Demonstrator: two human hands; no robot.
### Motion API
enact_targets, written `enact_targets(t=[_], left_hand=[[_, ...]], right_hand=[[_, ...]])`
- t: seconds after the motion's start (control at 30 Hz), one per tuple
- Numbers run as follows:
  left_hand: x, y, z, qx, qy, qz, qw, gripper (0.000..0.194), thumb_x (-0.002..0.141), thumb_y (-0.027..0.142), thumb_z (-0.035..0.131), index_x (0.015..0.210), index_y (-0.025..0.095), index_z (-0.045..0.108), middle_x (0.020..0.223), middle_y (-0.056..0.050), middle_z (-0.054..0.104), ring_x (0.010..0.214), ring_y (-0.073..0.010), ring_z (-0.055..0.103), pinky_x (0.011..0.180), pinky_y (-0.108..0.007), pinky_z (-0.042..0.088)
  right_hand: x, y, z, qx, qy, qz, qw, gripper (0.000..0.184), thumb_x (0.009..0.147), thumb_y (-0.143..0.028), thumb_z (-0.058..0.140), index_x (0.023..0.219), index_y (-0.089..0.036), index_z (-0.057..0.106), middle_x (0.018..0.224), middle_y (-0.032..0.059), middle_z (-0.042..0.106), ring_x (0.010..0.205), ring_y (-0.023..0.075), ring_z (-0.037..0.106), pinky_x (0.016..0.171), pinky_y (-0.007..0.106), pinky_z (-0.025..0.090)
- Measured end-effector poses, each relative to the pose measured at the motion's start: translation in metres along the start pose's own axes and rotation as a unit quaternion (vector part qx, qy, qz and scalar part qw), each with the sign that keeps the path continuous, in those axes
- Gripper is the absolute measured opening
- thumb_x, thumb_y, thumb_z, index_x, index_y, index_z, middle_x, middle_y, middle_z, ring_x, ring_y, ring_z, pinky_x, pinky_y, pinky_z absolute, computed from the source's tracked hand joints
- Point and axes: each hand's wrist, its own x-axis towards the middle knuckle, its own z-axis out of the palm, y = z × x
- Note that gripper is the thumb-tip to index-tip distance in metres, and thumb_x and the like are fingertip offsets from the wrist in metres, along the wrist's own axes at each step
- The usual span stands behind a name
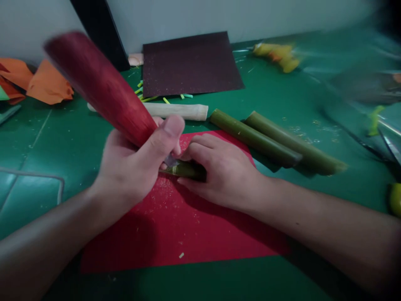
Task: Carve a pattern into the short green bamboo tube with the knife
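Observation:
My left hand (134,159) is wrapped round a thick red handle (106,88), which tilts up to the left and is blurred at its far end. Below the fist a bit of grey metal blade (171,160) shows, touching or very close to a short green bamboo piece (184,169). That bamboo lies under my right hand (222,171), whose fingers curl over it and press it against a red sheet (181,225). The right part of the bamboo is hidden by the palm. Small shavings are scattered on the sheet.
Two green bamboo lengths (257,138) lie right of the sheet, and a peeled pale stick (184,111) lies behind it. Farther back are a dark sheet (191,65) and a blurred yellow object (277,56). Orange paper (50,83) sits left; blurred scissors-like blades (390,146) are right.

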Motion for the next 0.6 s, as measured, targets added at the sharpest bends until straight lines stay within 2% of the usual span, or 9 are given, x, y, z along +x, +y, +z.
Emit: enact_targets(t=[0.07,0.1,0.13,0.2,0.23,0.3,0.37,0.43,0.6], left_hand=[[0.003,0.013,-0.004,0.026,-0.003,-0.020,0.999,0.040,0.084,0.049,0.077,0.059,0.019,0.068,0.054,0.004,0.055,0.043,-0.0047,0.041,0.039,-0.022,0.035],[0.004,0.017,-0.007,0.033,0.032,-0.012,0.999,0.040,0.087,0.048,0.074,0.060,0.020,0.067,0.053,0.004,0.053,0.043,-0.0048,0.042,0.037,-0.021,0.032],[0.006,0.019,-0.010,0.036,0.032,-0.019,0.999,0.040,0.090,0.047,0.071,0.060,0.020,0.067,0.052,0.003,0.054,0.043,-0.0054,0.044,0.035,-0.021,0.029],[0.009,0.014,-0.017,0.047,0.033,-0.045,0.997,0.035,0.088,0.039,0.074,0.061,0.018,0.068,0.051,0.003,0.055,0.042,-0.0050,0.044,0.034,-0.020,0.029],[0.010,0.010,-0.020,0.045,0.009,-0.051,0.998,0.032,0.087,0.038,0.075,0.063,0.017,0.070,0.054,0.002,0.057,0.043,-0.0051,0.045,0.035,-0.019,0.031],[0.010,0.000,-0.022,0.020,-0.011,-0.049,0.999,0.035,0.082,0.044,0.079,0.064,0.016,0.070,0.052,0.002,0.056,0.042,-0.0054,0.045,0.032,-0.019,0.031],[0.008,-0.007,-0.021,-0.002,-0.046,-0.084,0.995,0.032,0.081,0.044,0.080,0.067,0.017,0.070,0.052,0.001,0.056,0.041,-0.0067,0.046,0.033,-0.020,0.036],[0.004,-0.011,-0.016,-0.023,-0.057,-0.100,0.993,0.032,0.082,0.043,0.080,0.066,0.018,0.069,0.052,0.001,0.057,0.040,-0.0070,0.047,0.034,-0.019,0.038],[-0.007,-0.013,-0.002,-0.040,-0.040,-0.100,0.993,0.038,0.082,0.046,0.079,0.063,0.017,0.064,0.050,0.001,0.056,0.038,-0.0052,0.043,0.032,-0.017,0.030]], right_hand=[[0.002,0.001,-0.001,0.002,-0.005,-0.012,1.000,0.010,0.079,-0.020,0.064,0.086,-0.013,0.064,0.090,0.0096,0.065,0.082,0.0221,0.054,0.073,0.035,0.043],[0.002,0.002,-0.002,0.002,-0.007,-0.015,1.000,0.011,0.077,-0.016,0.061,0.087,-0.013,0.064,0.091,0.0103,0.065,0.083,0.0228,0.054,0.074,0.036,0.044],[0.003,0.002,-0.002,0.003,-0.011,-0.016,1.000,0.015,0.075,-0.013,0.059,0.089,-0.012,0.065,0.093,0.0110,0.065,0.084,0.0235,0.054,0.075,0.037,0.044],[0.003,0.003,-0.002,0.007,-0.014,-0.014,1.000,0.026,0.070,-0.009,0.055,0.094,-0.012,0.065,0.096,0.0119,0.066,0.088,0.0251,0.055,0.078,0.039,0.045],[0.003,0.003,-0.002,0.011,-0.016,-0.013,1.000,0.030,0.069,-0.007,0.055,0.097,-0.012,0.065,0.098,0.0120,0.066,0.091,0.0258,0.056,0.080,0.040,0.045],[0.002,0.005,-0.002,0.021,-0.019,-0.009,1.000,0.033,0.069,-0.006,0.054,0.100,-0.014,0.065,0.101,0.0112,0.067,0.094,0.0262,0.056,0.083,0.040,0.044],[0.001,0.006,-0.002,0.024,-0.024,-0.004,0.999,0.030,0.072,-0.006,0.054,0.098,-0.017,0.065,0.100,0.0100,0.067,0.094,0.0255,0.056,0.083,0.040,0.043],[0.001,0.007,-0.001,0.024,-0.029,-0.002,0.999,0.029,0.073,-0.006,0.053,0.097,-0.018,0.064,0.100,0.0097,0.067,0.094,0.0253,0.056,0.082,0.040,0.043],[0.001,0.008,0.001,0.042,-0.036,-0.006,0.998,0.032,0.075,-0.007,0.053,0.103,-0.015,0.065,0.110,0.0126,0.068,0.103,0.0280,0.057,0.087,0.042,0.043]])
